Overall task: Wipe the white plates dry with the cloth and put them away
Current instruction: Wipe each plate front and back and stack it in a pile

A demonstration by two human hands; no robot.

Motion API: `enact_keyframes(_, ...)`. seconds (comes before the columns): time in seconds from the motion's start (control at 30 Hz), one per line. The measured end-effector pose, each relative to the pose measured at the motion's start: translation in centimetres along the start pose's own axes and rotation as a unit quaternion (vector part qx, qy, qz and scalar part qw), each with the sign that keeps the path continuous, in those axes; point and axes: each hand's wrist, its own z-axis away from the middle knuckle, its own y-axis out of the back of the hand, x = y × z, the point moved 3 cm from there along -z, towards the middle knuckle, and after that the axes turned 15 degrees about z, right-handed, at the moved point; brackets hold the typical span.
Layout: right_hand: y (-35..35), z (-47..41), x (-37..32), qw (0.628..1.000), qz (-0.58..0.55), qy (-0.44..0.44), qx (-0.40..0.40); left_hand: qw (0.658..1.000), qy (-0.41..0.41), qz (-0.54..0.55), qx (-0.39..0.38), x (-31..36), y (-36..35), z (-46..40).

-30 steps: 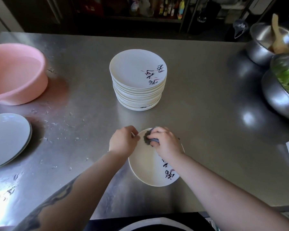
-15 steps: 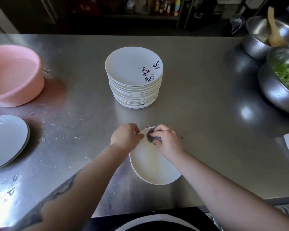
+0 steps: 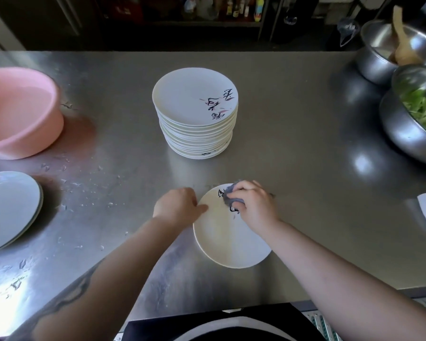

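Mid-wipe: right hand [image 3: 255,205] grip closed on cloth [image 3: 231,198], rubbing plate [image 3: 229,239]; left hand [image 3: 176,207] pinches rim. Stack [image 3: 194,114] looks done; wet plates [image 3: 9,207] remain.

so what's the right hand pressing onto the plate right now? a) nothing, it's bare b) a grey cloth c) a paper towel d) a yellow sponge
b: the right hand grips a bunched grey cloth against the far part of the plate, while the left hand holds the plate's left rim.
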Motion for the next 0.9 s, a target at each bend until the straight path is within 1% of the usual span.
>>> enact_keyframes(0.03, -0.1, -0.2, -0.3, 1.0, -0.002, 0.008, -0.007, 1.0, -0.015, 0.014, 0.018, 0.8, -0.1, -0.5)
enact_keyframes(0.1, -0.2, -0.4, -0.8, 0.999, -0.007, 0.027, -0.02, 0.999, -0.027, 0.036, 0.026, 1.9, -0.7, -1.1)
enact_keyframes(0.17, -0.1, -0.6, -0.6, 0.999, -0.001, 0.021, -0.025, 0.999, -0.006, 0.049, 0.016, 1.9, -0.7, -1.3)
enact_keyframes(0.27, 0.5, -0.4, 1.0, 0.998, 0.046, -0.029, -0.015, 0.994, 0.041, 0.098, -0.007, 0.4, -0.4, -0.8)
enact_keyframes(0.3, 0.6, -0.3, 1.5, 0.997, 0.072, -0.033, -0.017, 0.992, 0.058, 0.113, -0.028, -0.2, -0.5, -0.3)
enact_keyframes(0.37, 0.6, -0.2, 1.9, 0.996, 0.086, -0.018, -0.015, 0.983, 0.085, 0.122, -0.107, -1.0, -1.2, 1.1)
enact_keyframes(0.4, 0.5, -0.3, 1.8, 0.997, 0.075, -0.016, -0.012, 0.98, 0.087, 0.105, -0.142, -1.1, -1.6, 1.5)
enact_keyframes(0.43, 0.5, -0.4, 1.6, 0.998, 0.059, -0.017, -0.009, 0.981, 0.081, 0.077, -0.157, -1.0, -1.7, 1.7)
enact_keyframes(0.47, 0.5, -0.5, 1.3, 0.999, 0.042, -0.015, -0.005, 0.986, 0.065, 0.046, -0.144, -0.8, -1.6, 1.6)
enact_keyframes(0.5, 0.4, -0.6, 0.9, 1.0, 0.024, -0.003, -0.004, 0.993, 0.042, 0.02, -0.108, -0.4, -1.2, 1.1)
enact_keyframes(0.57, 0.2, -0.7, 0.0, 0.999, 0.002, 0.035, -0.017, 0.999, 0.001, 0.008, -0.032, 0.7, -0.7, -0.1)
enact_keyframes(0.6, 0.1, -0.7, -0.3, 0.998, 0.0, 0.05, -0.025, 1.0, -0.011, 0.016, -0.008, 1.3, -0.6, -0.5)
enact_keyframes(0.7, -0.3, -0.7, -0.5, 0.998, 0.003, 0.063, -0.031, 0.999, -0.017, 0.041, 0.014, 2.0, -1.0, -1.4)
enact_keyframes(0.8, -0.2, -0.8, 0.3, 0.999, 0.021, 0.024, -0.015, 0.998, 0.006, 0.067, 0.017, 1.2, -1.1, -1.4)
enact_keyframes(0.9, 0.4, -1.1, 2.2, 0.996, 0.074, -0.035, -0.026, 0.989, 0.039, 0.132, 0.051, -0.3, -0.6, -1.0)
